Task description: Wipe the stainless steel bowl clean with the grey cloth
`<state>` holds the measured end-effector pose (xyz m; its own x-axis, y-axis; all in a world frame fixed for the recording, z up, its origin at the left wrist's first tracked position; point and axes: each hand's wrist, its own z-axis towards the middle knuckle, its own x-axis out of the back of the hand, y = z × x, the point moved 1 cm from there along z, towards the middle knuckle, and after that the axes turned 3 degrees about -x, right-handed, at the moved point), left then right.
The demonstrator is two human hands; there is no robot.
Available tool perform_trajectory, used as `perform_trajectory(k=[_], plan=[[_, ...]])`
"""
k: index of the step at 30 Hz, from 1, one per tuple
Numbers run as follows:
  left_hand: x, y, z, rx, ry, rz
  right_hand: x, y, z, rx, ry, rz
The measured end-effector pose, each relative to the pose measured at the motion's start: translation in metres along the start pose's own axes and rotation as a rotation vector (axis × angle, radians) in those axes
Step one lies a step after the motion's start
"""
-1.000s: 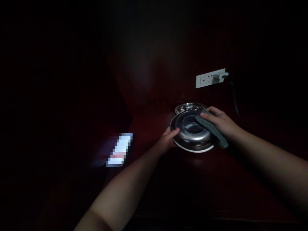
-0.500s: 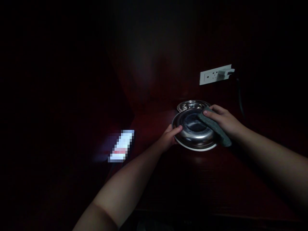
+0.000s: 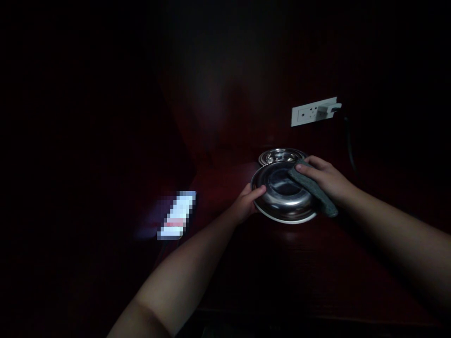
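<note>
A shiny steel dish (image 3: 287,197) is held with its underside toward me, above the dark red table. My left hand (image 3: 246,203) grips its left rim, the thumb lying on the outer surface and the other fingers hidden beneath. At the dish's right edge my right hand (image 3: 326,177) is closed on a grey-green cloth (image 3: 315,190), which presses against the metal and hangs down over the rim. Just behind stands another steel dish (image 3: 282,154), its hollow side up and partly covered by the held one.
A phone (image 3: 178,216) with a lit, pixelated screen is on the left. On the back wall a white socket panel (image 3: 306,114) holds a plug, with a dark cable (image 3: 349,145) hanging down. The dark red tabletop (image 3: 225,176) reaches the wall; the surroundings are very dark.
Almost nothing differs. The whole view has shifted slightly, and both hands keep the same hold on the dish and the cloth.
</note>
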<state>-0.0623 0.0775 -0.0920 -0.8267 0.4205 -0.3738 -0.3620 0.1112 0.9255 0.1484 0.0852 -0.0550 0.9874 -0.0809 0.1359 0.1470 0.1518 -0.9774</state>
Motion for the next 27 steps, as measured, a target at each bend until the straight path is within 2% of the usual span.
perform_trajectory(k=[12, 19, 27], plan=[[0.002, 0.003, -0.002, 0.006, 0.005, 0.045, 0.0, 0.002, 0.0, 0.007, -0.031, -0.007], [0.008, 0.006, -0.008, 0.105, -0.046, 0.18, -0.001, 0.0, -0.001, -0.009, -0.047, 0.019], [0.005, 0.007, -0.012, 0.067, -0.044, 0.139, -0.003, 0.008, 0.002, 0.058, -0.067, -0.022]])
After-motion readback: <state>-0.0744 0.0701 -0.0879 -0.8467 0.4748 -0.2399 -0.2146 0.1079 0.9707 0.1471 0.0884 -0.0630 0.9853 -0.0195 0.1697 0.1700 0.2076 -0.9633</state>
